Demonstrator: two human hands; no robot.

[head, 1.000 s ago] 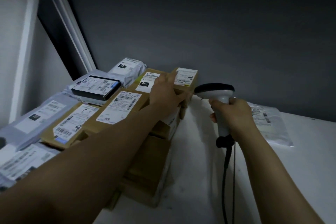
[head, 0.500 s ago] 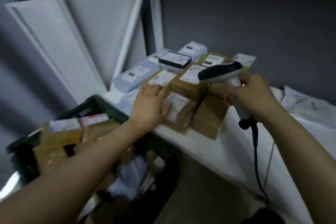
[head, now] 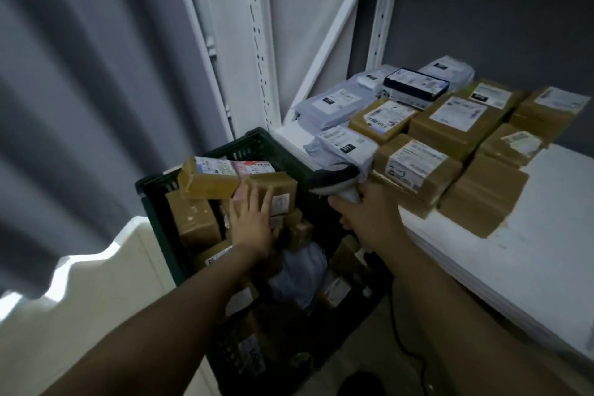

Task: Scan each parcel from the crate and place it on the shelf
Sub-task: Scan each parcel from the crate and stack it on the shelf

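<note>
**Labels.** White shipping labels sit on nearly every parcel, but the print is too blurred to read. Only barcode blocks can be made out, plus a small black patch on the labels of two grey mailers (head: pixel 340 103). A long box (head: pixel 209 182) at the top of the crate carries a white label and a pink label (head: pixel 254 167).

**Hands.** The left hand (head: pixel 252 223) has its fingers straight and together, laid flat against a cardboard parcel (head: pixel 283 185) in the dark green crate (head: pixel 154 185). It grips nothing. The right hand (head: pixel 366 219) is curled round the handle of the scanner (head: pixel 334 178). The scanner's dark head sits over the crate's right rim, just beside the shelf edge. Its cable (head: pixel 400 339) runs down below the forearm.

**Surroundings.** The crate stands left of the white shelf (head: pixel 530 251). On the shelf's far left, cardboard boxes and mailers are packed close together — a black-edged box (head: pixel 414 85) lies on top. A grey curtain (head: pixel 64 90) hangs on the left.
</note>
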